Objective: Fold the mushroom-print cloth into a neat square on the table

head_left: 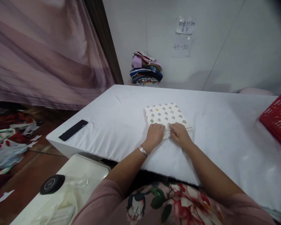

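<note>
A folded white cloth (165,114) with grey, green and yellow prints lies on the white-covered table (121,115). Its layered near edge faces me. My left hand (155,134), with a silver bracelet at the wrist, grips that edge near its left part, fingers curled over the top. Just to the right, my right hand (179,133) holds the same edge, its fingers bent round the layers. The two hands are close together but apart, with a bit of the layered edge showing between them.
A black flat object (73,130) lies at the table's left. A red basket (277,117) stands at the right edge. Folded clothes (146,70) are stacked by the wall behind. Lower left, a white surface (89,170) carries a round black object (52,184) and plastic bags.
</note>
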Demonstrator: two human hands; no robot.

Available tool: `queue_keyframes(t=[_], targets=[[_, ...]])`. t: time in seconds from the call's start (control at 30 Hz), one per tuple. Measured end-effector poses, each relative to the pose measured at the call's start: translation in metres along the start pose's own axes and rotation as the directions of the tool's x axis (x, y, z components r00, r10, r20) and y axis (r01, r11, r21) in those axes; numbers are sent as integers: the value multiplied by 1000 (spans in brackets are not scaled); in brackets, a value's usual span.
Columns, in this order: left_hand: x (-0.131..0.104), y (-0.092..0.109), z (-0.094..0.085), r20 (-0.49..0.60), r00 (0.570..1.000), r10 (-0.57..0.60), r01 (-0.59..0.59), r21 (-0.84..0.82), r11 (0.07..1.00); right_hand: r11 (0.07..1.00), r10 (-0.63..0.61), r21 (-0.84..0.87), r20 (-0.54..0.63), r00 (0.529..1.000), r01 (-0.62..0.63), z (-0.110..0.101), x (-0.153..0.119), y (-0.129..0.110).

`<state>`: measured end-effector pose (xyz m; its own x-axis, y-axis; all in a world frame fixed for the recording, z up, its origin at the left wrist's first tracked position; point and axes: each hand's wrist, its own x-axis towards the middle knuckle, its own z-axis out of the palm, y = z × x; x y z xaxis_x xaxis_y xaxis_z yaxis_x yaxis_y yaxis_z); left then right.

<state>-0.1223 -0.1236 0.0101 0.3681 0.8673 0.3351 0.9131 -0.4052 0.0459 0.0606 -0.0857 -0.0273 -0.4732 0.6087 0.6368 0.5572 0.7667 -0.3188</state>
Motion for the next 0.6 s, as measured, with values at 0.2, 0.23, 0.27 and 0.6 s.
queue_keyframes(t=[0.2,0.23,0.27,0.6], targets=[[-5,-6,13,-43,998,-49,45,-90,995,1000,1,31,-25,1000,0,2,0,-3],[-5,-7,14,-53,997,-58,52,-108,993,999,10,31,-23,1000,-9,2,0,-3],[-6,-8,15,-60,996,-64,57,-125,990,999,22,26,-26,999,-21,3,1,-3],[-10,-7,18,-64,997,-32,21,-163,986,997,58,-40,-40,998,-60,-4,-1,3]])
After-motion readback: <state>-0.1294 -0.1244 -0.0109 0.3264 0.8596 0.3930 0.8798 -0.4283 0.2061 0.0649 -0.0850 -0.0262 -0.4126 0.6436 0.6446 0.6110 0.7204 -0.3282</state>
